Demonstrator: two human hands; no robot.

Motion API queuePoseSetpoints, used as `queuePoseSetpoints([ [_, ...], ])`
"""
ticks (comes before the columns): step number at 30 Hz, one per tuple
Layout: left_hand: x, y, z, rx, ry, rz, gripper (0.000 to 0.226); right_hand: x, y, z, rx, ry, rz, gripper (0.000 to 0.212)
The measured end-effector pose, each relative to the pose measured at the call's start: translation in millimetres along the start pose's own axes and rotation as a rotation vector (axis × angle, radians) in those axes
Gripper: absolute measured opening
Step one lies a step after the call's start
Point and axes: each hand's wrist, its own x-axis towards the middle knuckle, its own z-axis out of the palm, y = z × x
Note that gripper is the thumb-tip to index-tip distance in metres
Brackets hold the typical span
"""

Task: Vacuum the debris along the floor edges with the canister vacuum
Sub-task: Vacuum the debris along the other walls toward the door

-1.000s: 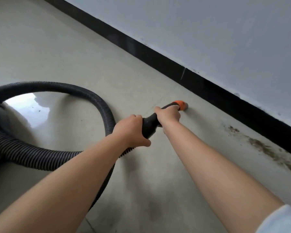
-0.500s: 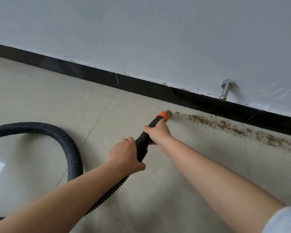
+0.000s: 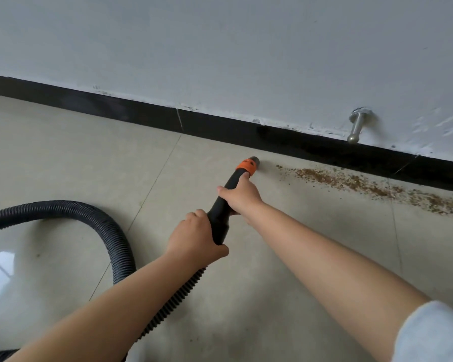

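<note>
Black ribbed hose loops in from the left over the beige tile floor, curves down and passes under my left forearm up to the rigid black wand. My left hand grips the wand's lower end, fingers curled round it, thumb on the near side. My right hand grips the wand higher up, fingers wrapped round, one fingertip touching the orange collar. Grey nozzle tip just past the collar, pointing at the black baseboard, low at the floor; can't tell if it touches. Just right of the tip, apart from it, the brown debris starts: a crumbly strip along the foot of the baseboard, running to the right edge. Silver door stop sticks out of the white wall above the debris. White sleeve on my right arm, bottom right corner. Canister itself not in view.
</note>
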Motion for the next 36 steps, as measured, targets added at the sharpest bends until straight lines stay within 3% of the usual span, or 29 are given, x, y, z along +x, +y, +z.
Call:
queuePoseSetpoints([
  [7,13.1,8.4,3.3,-0.056,0.053,-0.004,0.043,7.4,-8.0,-12.2,0.058,0.031,0.035,0.081],
  [13,2.5,-29.5,-3.7,-0.133,0.150,0.014,0.042,-16.4,-14.6,12.7,0.120,0.035,-0.097,0.086],
  [20,-10.4,-70.7,-3.7,-0.072,0.006,0.055,0.045,-35.7,-4.2,47.4,0.194,-0.005,0.059,0.088],
  [24,-30.4,-82.5,10.7,-0.005,0.000,0.075,0.046,-50.5,15.7,60.0,0.202,-0.032,0.104,0.089],
  [36,-8.9,-28.7,0.5,-0.119,0.047,-0.029,0.043,-0.7,-8.1,29.4,0.262,-0.058,0.070,0.085],
])
